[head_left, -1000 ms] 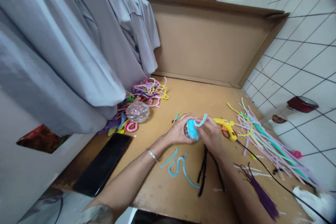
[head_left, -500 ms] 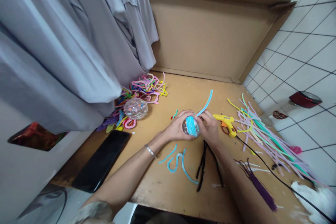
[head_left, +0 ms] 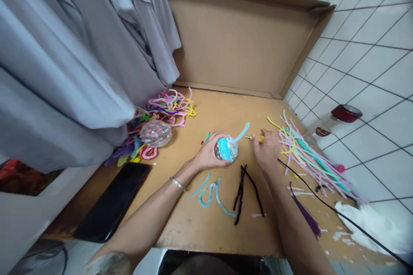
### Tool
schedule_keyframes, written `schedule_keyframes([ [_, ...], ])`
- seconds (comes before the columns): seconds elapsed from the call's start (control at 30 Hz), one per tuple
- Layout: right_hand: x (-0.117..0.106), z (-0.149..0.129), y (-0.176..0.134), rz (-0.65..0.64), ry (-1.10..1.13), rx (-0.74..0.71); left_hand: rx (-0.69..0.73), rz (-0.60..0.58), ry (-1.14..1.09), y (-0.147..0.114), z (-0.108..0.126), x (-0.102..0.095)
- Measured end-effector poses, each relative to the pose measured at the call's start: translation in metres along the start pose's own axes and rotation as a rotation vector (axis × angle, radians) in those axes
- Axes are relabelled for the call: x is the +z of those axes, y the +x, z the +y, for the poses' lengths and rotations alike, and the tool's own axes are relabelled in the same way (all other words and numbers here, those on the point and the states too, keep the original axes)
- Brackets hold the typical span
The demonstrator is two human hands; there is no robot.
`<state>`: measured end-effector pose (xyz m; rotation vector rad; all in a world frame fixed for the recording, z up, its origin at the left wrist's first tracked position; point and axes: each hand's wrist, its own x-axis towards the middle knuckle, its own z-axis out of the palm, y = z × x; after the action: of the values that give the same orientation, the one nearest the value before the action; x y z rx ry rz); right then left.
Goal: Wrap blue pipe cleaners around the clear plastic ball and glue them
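My left hand (head_left: 206,153) is closed around a clear, bumpy ball (head_left: 235,151) from its left side. Light blue pipe cleaner (head_left: 225,149) covers the ball in a band, and a loose end (head_left: 241,132) sticks out to the upper right. My right hand (head_left: 267,151) grips a yellow hot glue gun (head_left: 260,139). The gun's metal nozzle points left toward the ball, apart from it; most of its body is hidden by the hand. Below the hands lie cut blue pipe cleaner pieces (head_left: 222,203) and several black ones (head_left: 240,193).
At left are a second clear ball (head_left: 156,133), a heap of coloured pipe cleaners (head_left: 167,105) and a black phone (head_left: 112,202). Straight pipe cleaners (head_left: 309,157), a red-lidded jar (head_left: 346,113) and a purple bundle (head_left: 305,215) lie right. A black cord (head_left: 335,208) crosses there.
My right hand has let go of the blue pipe cleaner and moved right, taking up the glue gun from the table. My left hand still holds the ball. The view has shifted slightly.
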<state>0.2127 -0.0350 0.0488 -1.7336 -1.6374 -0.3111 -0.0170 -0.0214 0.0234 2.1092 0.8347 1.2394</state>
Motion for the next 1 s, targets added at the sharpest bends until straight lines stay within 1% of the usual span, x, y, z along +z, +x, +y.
schedule_keyframes([
  [0.03, -0.002, 0.009, 0.001, -0.044, -0.172, 0.092, -0.01, -0.008, -0.002, 0.0, 0.0, 0.001],
  [0.07, -0.003, 0.016, 0.001, -0.116, -0.31, 0.159, -0.019, 0.001, -0.008, 0.0, -0.001, 0.001],
  [0.13, -0.003, 0.028, 0.0, -0.23, -0.463, 0.234, -0.03, -0.007, -0.011, 0.001, -0.001, 0.002],
  [0.17, -0.002, 0.032, -0.001, -0.279, -0.497, 0.252, -0.03, -0.004, -0.015, 0.001, -0.002, 0.002],
  [0.23, 0.001, 0.036, -0.001, -0.333, -0.519, 0.288, -0.025, 0.001, -0.02, 0.001, -0.002, 0.003],
  [0.37, 0.003, 0.038, 0.003, -0.361, -0.458, 0.393, -0.041, 0.002, -0.049, 0.002, -0.002, 0.003],
  [0.5, -0.002, 0.041, 0.007, -0.297, -0.343, 0.45, -0.129, 0.016, -0.117, 0.002, -0.005, 0.001],
  [0.57, -0.007, 0.039, 0.009, -0.22, -0.296, 0.471, -0.188, 0.029, -0.156, 0.002, -0.006, 0.0],
  [0.63, -0.012, 0.034, 0.009, -0.118, -0.248, 0.452, -0.228, 0.034, -0.193, 0.003, -0.007, -0.002],
  [0.73, -0.018, 0.02, 0.007, -0.014, -0.17, 0.326, -0.251, 0.036, -0.24, 0.003, -0.006, -0.003],
  [0.83, -0.021, 0.005, 0.003, 0.039, -0.079, 0.187, -0.26, 0.031, -0.269, 0.003, -0.004, -0.005],
  [1.0, -0.02, -0.005, -0.003, 0.135, -0.048, 0.034, -0.293, 0.007, -0.265, 0.001, -0.002, -0.004],
])
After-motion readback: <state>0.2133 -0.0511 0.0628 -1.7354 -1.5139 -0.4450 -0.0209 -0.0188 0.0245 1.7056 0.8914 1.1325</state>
